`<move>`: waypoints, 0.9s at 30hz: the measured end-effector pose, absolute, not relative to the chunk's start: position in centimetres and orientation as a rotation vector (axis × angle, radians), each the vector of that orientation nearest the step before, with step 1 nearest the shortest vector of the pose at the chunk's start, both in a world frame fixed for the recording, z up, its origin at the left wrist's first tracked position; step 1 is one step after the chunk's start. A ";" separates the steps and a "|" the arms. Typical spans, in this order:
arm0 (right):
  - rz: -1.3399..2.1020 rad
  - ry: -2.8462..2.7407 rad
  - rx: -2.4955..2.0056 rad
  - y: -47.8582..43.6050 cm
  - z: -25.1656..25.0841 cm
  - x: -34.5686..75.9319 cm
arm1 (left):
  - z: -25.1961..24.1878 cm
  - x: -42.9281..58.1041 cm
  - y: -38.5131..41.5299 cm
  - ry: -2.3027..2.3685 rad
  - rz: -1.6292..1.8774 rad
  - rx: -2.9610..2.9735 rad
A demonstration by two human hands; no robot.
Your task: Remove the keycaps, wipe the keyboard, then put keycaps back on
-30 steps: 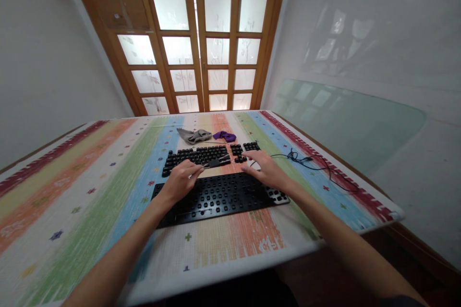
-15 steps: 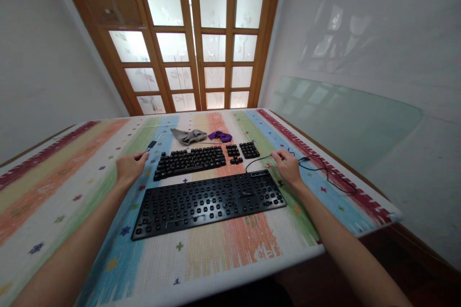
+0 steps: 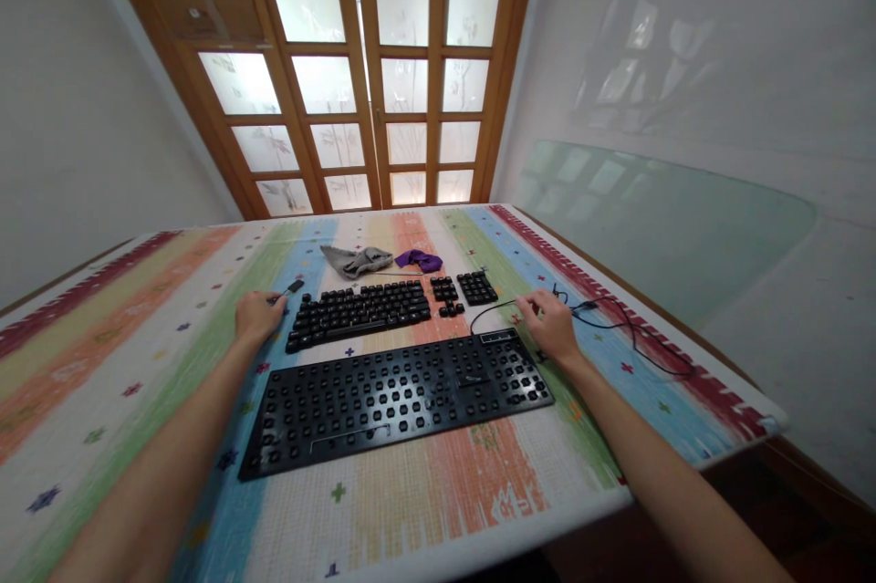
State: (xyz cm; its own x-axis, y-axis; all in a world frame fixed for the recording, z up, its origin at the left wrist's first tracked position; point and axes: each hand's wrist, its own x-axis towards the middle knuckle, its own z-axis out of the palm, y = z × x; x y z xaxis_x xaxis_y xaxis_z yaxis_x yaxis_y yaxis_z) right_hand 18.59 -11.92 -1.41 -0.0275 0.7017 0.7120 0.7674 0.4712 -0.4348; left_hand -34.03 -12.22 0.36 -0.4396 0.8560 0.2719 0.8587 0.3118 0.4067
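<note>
Keyboard base (image 3: 403, 402) lay on the striped tablecloth (image 3: 383, 510), on my side of the loose keycaps (image 3: 362, 307), as my right hand (image 3: 549, 325) pinched its cable (image 3: 489, 308) and my left hand (image 3: 256, 317) clamped a small black tool (image 3: 295, 286).

Pretty minimal look tbh: left hand (image 3: 256, 317) and right hand (image 3: 547, 323) are both bare, and so are the left forearm (image 3: 171, 442) and right forearm (image 3: 653, 455), fairly slim. Nails are too small to make out.

A black keyboard (image 3: 417, 393) lies, switches exposed, cable (image 3: 490, 308) curving right, dark tool (image 3: 296, 286) behind its left end.
</note>
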 end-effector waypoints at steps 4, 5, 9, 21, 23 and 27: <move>-0.116 -1.745 -1.292 -12.1 -1.4 18.6 | 0.2 -33.6 -12.1 -2.541 -0.702 -1.615; -0.118 -1.742 -1.296 -12.1 -1.4 18.6 | 0.3 -33.6 -12.2 -2.539 -0.689 -1.618; -0.114 -1.751 -1.300 -12.3 -1.5 18.5 | 0.8 -33.4 -13.0 -2.532 -0.680 -1.612; -0.041 -1.815 -1.470 -13.1 -2.0 18.0 | 1.8 -30.2 -21.4 -2.504 -0.856 -1.596; -0.034 -1.818 -1.487 -13.2 -2.0 18.0 | 2.2 -29.7 -22.6 -2.570 -0.926 -1.543; -0.023 -1.874 -1.495 -13.3 -1.9 18.0 | 2.6 -29.3 -24.1 -2.626 -0.983 -1.671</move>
